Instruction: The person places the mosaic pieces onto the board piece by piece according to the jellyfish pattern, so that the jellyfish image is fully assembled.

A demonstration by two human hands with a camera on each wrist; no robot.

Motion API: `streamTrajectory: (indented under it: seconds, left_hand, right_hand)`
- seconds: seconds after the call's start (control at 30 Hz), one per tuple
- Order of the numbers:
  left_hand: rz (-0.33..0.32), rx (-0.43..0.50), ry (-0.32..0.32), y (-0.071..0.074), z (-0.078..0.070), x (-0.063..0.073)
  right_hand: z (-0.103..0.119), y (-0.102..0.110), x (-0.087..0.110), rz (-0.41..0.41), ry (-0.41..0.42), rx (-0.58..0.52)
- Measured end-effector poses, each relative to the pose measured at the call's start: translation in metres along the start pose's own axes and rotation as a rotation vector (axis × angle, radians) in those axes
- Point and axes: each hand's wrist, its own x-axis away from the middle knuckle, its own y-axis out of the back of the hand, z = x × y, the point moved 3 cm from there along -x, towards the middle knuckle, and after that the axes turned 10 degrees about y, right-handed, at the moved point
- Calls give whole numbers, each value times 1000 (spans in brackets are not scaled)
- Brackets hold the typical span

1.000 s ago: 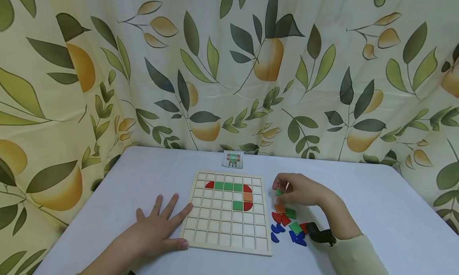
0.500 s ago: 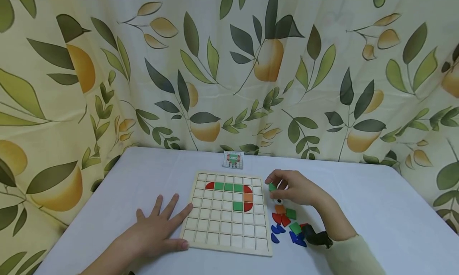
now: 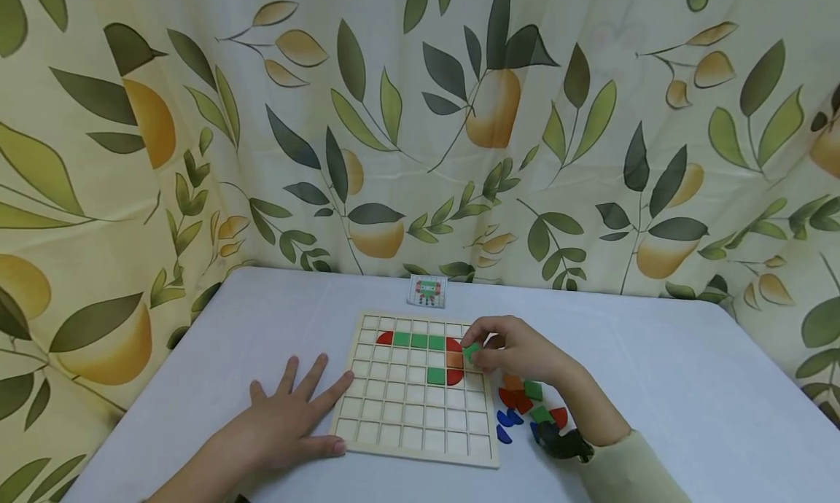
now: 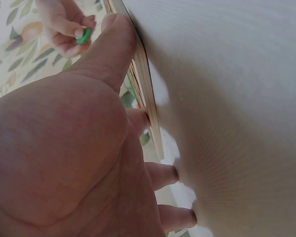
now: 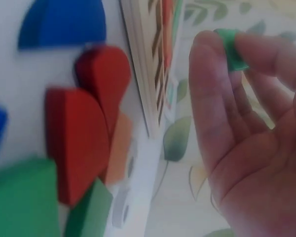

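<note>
My right hand [image 3: 518, 346] pinches a small green square tile [image 5: 231, 49] between thumb and fingers, over the right side of the wooden grid board [image 3: 400, 412]. On the board lie a row of green square tiles [image 3: 418, 340] with a red quarter-round tile [image 3: 385, 337] at its left end. Down the right side come another red tile, an orange square tile [image 3: 454, 359] and a red tile [image 3: 454, 377], with a green tile [image 3: 436, 375] beside it. My left hand [image 3: 282, 412] rests spread on the table, thumb and index fingertip at the board's left edge.
Loose pieces lie right of the board: blue pieces [image 3: 504, 434], red pieces [image 5: 79, 143], green squares [image 3: 534, 391] and an orange one [image 5: 119, 148]. A small picture card [image 3: 426, 291] stands behind the board. A patterned curtain [image 3: 420, 160] hangs beyond the white table [image 3: 295, 306].
My right hand has moved left with the green tile, from beside the loose pieces to over the board's right columns. My left hand has stayed in place.
</note>
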Motion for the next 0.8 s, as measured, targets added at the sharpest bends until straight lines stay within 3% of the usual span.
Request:
streamTrajectory:
  seconds: [0.23, 0.57, 0.8]
  left_hand:
    - [-9, 6, -10, 1, 0, 1]
    - [-18, 7, -14, 3, 0, 3]
    - [-2, 7, -8, 1, 1, 2]
  right_hand:
    - [2, -10, -5, 10, 14, 54]
    - [7, -20, -9, 34, 45, 19]
    - [9, -23, -10, 24, 22, 70]
